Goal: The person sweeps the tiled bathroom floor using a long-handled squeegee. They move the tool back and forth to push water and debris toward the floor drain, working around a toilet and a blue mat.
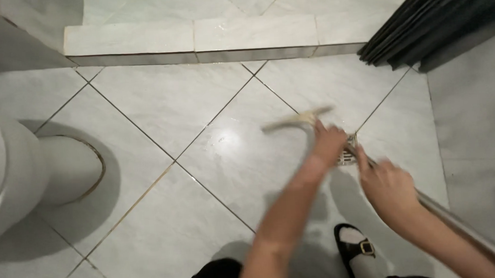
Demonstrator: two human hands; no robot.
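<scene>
Gripping a squeegee handle, both hands' fingers curl over wet grey floor tiles.

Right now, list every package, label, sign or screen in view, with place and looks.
None in view: only a grey tiled floor, a white toilet, a metal floor drain, and both hands on a long-handled floor wiper.
</scene>
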